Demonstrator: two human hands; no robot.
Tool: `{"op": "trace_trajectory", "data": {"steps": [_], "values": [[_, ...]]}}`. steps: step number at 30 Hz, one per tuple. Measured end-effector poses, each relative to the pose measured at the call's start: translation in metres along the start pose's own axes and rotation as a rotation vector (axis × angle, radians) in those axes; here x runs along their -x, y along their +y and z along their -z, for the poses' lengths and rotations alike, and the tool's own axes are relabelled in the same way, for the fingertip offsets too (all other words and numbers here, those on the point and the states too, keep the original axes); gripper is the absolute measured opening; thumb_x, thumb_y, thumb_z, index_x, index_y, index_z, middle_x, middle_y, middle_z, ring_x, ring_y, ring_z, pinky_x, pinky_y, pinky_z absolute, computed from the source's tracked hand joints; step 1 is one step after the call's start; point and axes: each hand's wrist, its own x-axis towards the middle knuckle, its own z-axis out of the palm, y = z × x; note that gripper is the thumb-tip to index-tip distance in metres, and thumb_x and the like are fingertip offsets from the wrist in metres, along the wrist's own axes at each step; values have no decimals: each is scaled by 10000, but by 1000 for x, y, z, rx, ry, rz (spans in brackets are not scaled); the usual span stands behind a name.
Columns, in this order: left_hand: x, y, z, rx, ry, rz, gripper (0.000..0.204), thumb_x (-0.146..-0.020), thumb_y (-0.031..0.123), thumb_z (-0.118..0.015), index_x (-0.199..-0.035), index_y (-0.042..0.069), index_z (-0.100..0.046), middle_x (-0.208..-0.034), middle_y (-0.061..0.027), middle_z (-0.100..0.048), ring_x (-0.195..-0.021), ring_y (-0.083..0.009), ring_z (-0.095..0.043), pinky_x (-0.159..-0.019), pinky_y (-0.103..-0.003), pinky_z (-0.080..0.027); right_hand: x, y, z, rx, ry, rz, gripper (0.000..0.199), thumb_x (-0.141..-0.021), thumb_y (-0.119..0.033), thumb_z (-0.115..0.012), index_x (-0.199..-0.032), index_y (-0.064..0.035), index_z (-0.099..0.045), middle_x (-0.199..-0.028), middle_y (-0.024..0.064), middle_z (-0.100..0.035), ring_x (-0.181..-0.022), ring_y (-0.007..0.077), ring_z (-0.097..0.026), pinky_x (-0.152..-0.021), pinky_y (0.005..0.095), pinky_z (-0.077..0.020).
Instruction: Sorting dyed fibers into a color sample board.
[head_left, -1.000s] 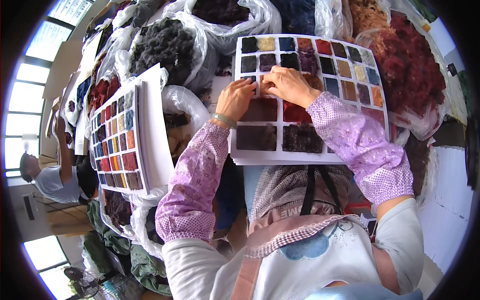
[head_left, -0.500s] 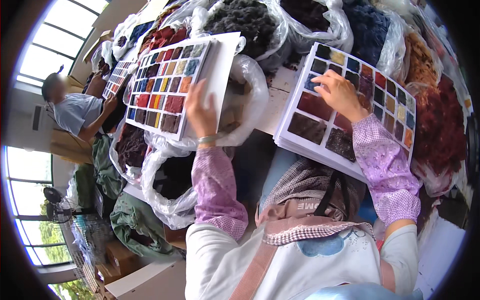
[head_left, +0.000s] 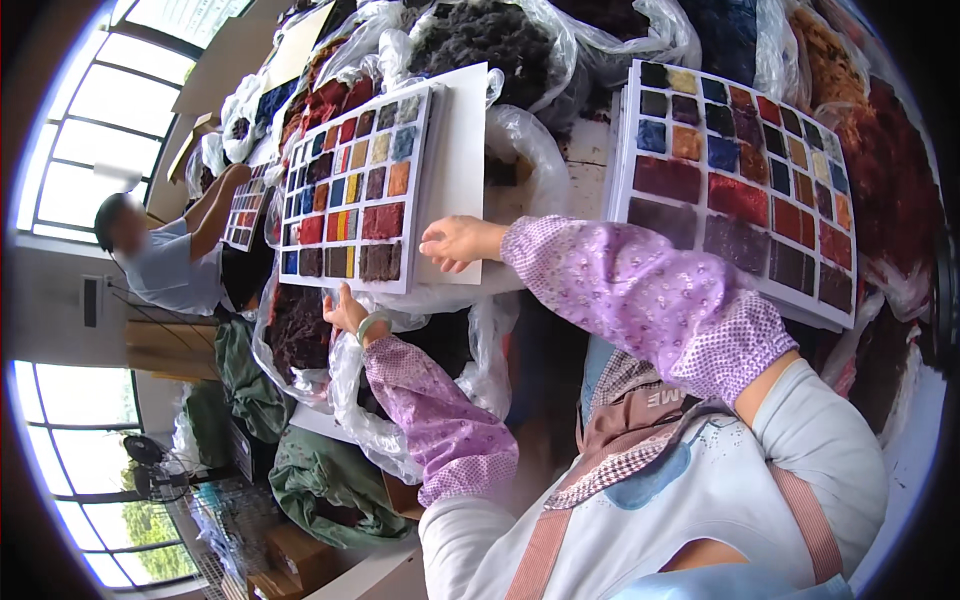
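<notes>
Head view, swatch board [head_left: 346, 195]: beyond my left hand [head_left: 349, 314], long side seemingly running away.
Left hand: nearer, at board's lower edge; grip unclear.
Right hand [head_left: 458, 243]: beside board's right edge, fingers half-curled, empty.

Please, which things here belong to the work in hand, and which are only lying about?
Likely part of the work:
- left sample stack, with the left hand by its lower edge
- white sheet, with the right hand in front
- right sample stack
- perhaps bagged fluff

Probably just lying about:
- fan
- green cloth
- cardboard box
</notes>
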Motion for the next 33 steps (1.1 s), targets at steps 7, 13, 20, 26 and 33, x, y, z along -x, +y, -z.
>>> {"op": "trace_trajectory", "data": {"steps": [7, 13, 20, 26, 33], "values": [[-10, -22, 15, 640, -229, 295, 264, -775, 70, -564, -995, 23, -425, -890, -96, -505, -750, -174, -518, -619, -247, -464, -48, 0, -60, -318, 354, -126, 335, -766, -256, -600, -891, 33, -485, -777, 109, -580, -595, 166, -588, -487, 287, -497], [-9, -21, 9, 717, -269, 575, 261, -802, 163, -568, -984, 15, -453, -878, -102, -518, -727, -149, -529, -545, -187, -459, -55, -2, -52, -167, 651, -81, 351, -665, -214, -656, -877, 46, -551, -817, 165, -606, -731, 240, -596, -667, 316, -474], [26, -17, 9, 662, -123, 538, 425, -769, 387, -575, -1054, 94, -459, -984, -129, -507, -821, -225, -528, -703, -352, -460, 27, -39, 42, -468, 643, 290, 229, -641, -129, -629, -813, -1, -548, -717, 105, -563, -667, 186, -534, -597, 302, -439], [17, -69, 33, 394, -197, -30, 480, -800, 352, -487, -1138, 13, -459, -1097, -186, -508, -976, -304, -528, -834, -437, -445, 194, -32, 108, -387, 622, 449, 171, -681, -68, -591, -812, -42, -484, -736, 26, -529, -682, 84, -481, -607, 220, -387], [240, 44, -36, 685, -829, 90, 450, -839, 211, -513, -1245, 53, -395, -1177, -103, -482, -959, -186, -534, -858, -303, -415, 409, 39, 148, -277, 1143, 385, 289, -734, -141, -573, -987, -28, -491, -886, 7, -531, -803, 58, -497, -727, 193, -395]]}}
